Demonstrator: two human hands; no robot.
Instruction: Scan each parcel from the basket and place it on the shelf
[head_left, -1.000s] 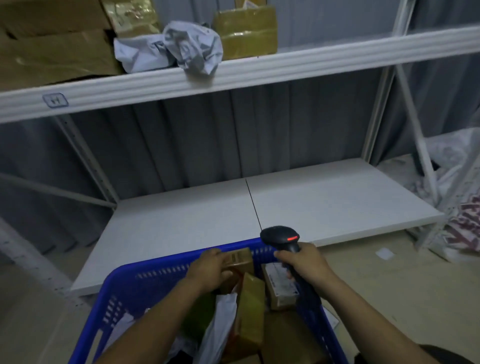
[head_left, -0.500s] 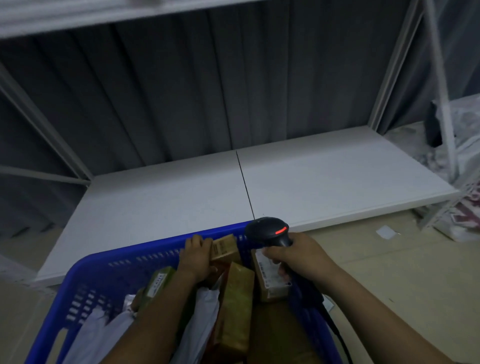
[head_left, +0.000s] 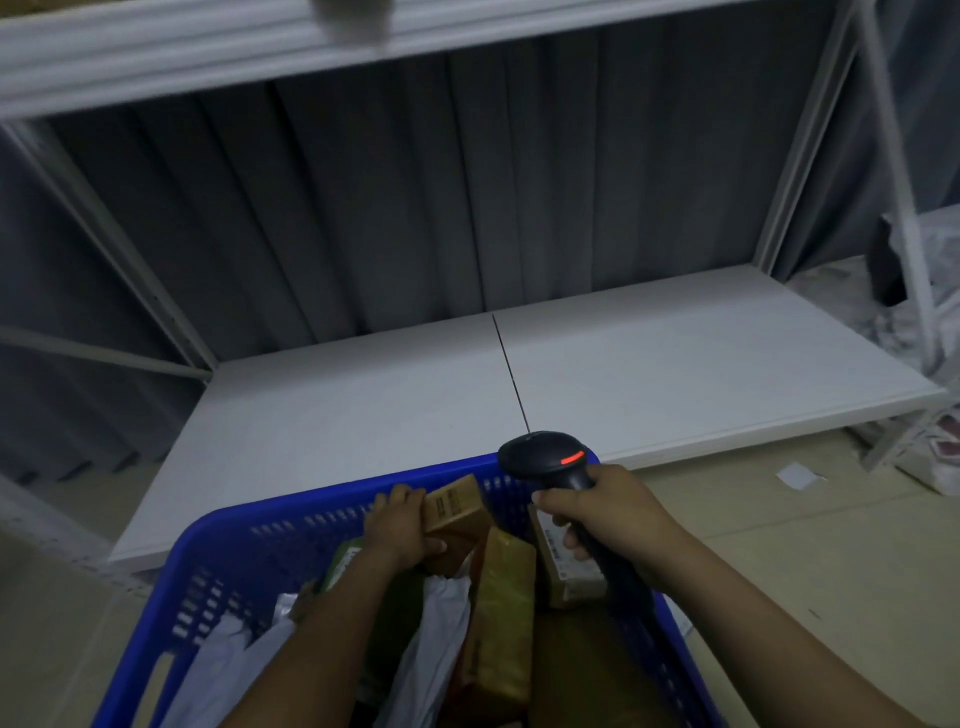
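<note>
A blue plastic basket (head_left: 291, 525) in front of me holds several parcels: brown boxes, a tall yellowish box (head_left: 501, 618) and white poly bags (head_left: 431, 644). My left hand (head_left: 397, 527) grips a small brown box (head_left: 453, 506) with a printed label, at the basket's far edge. My right hand (head_left: 605, 512) holds a black barcode scanner (head_left: 550, 457) by its handle; a red light glows on its head. The scanner head hangs over the basket's far rim, just right of the small box. Beyond the basket lies the white lower shelf (head_left: 649, 374).
An upper shelf beam (head_left: 208, 47) crosses the top of the view. Grey curtain hangs behind the rack. White rack posts (head_left: 904, 208) stand at the right, with bagged goods (head_left: 940, 291) beyond them. A scrap of paper (head_left: 797, 475) lies on the tan floor.
My view has tipped down, so the upper shelf's parcels have left the frame. My left hand has shifted its hold on the small brown box; the scanner stays over the basket rim.
</note>
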